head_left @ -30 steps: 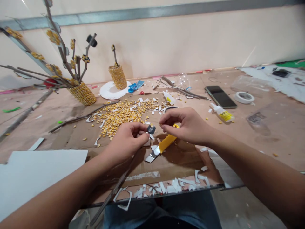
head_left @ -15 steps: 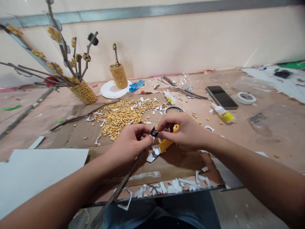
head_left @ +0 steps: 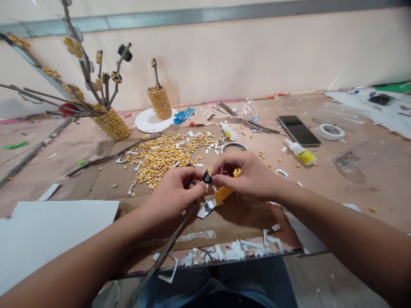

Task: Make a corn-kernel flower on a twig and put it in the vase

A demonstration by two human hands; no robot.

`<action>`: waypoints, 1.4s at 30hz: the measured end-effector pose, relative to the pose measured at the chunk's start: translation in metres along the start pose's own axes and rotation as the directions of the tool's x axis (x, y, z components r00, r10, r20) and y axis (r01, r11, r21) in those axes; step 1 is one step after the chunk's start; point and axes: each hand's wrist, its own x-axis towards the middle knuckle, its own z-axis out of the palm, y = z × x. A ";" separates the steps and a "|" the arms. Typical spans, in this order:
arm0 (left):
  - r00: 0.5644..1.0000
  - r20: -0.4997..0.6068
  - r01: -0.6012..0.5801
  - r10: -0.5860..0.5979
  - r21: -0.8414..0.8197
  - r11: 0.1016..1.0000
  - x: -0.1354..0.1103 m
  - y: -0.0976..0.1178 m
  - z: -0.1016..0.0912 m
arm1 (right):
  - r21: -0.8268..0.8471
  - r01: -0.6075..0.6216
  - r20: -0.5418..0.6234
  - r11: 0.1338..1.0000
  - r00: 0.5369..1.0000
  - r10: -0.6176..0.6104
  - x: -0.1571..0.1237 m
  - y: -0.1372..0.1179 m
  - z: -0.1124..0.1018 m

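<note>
My left hand [head_left: 176,188] is closed round a thin twig [head_left: 163,252], which slants from under the palm down past the table's front edge. At its fingertips sits a small black piece [head_left: 206,177]; whether it joins the twig is hidden by the hand. My right hand [head_left: 239,175] pinches a yellow corn kernel [head_left: 209,172] against that black piece. Beneath the right hand lies a yellow utility knife [head_left: 223,196], its blade towards the left. A heap of corn kernels [head_left: 163,158] spreads just beyond my left hand.
Two kernel-covered cups stand at the back: one [head_left: 114,124] with flowered branches, the other [head_left: 159,102] on a white disc [head_left: 144,122]. On the right are a glue bottle [head_left: 302,153], a phone [head_left: 298,130] and a tape roll [head_left: 330,132]. Paper scraps [head_left: 236,250] line the front edge.
The twig's lower end has swung slightly to the right, and the black piece has tilted a little. Both hands stay almost in place.
</note>
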 end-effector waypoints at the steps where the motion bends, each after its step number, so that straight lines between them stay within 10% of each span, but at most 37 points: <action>1: 1.000 -0.004 0.000 0.000 0.002 1.000 0.000 0.000 0.000 | 0.001 -0.011 -0.005 1.000 1.000 0.011 0.000 0.000 0.000; 42: 0.994 0.065 -0.088 0.092 -0.056 0.995 -0.003 0.004 0.005 | 0.498 -0.299 0.133 0.814 0.954 0.269 -0.002 0.002 0.013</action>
